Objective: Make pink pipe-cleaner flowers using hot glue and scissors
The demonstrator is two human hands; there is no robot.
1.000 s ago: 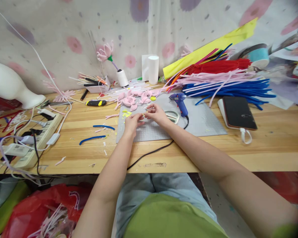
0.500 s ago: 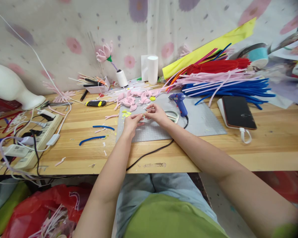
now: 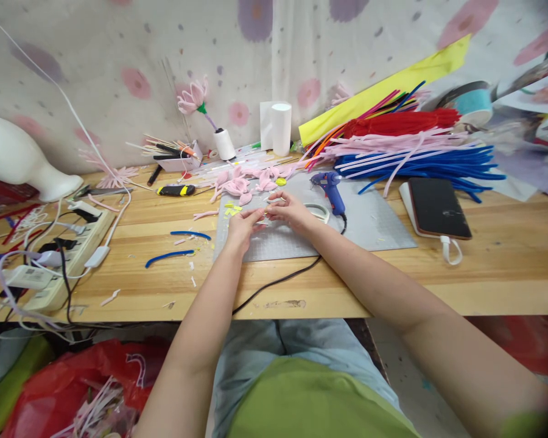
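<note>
My left hand (image 3: pixel 245 226) and my right hand (image 3: pixel 287 210) meet fingertip to fingertip over the grey cutting mat (image 3: pixel 365 231). Both are closed in a pinch around something tiny, perhaps yellowish, mostly hidden by the fingers. Just beyond them lie pink fuzzy petals (image 3: pixel 235 185) and a small yellow piece (image 3: pixel 280 181). Yellow scraps (image 3: pixel 232 210) rest beside my left hand. A roll of pale tape (image 3: pixel 318 212) lies partly behind my right wrist, and a blue glue gun (image 3: pixel 331 191) lies to its right.
Bundles of blue pipe cleaners (image 3: pixel 420 163) and pink ones lie at the back right, near a black phone-like device (image 3: pixel 439 208). On the left are a power strip (image 3: pixel 75 258), a utility knife (image 3: pixel 176 190) and two blue stems (image 3: pixel 170 258). A black cord (image 3: pixel 274 283) crosses the front.
Almost nothing differs. My right hand's fingers have shifted slightly at the pinch, while both arms stay in place over the mat.
</note>
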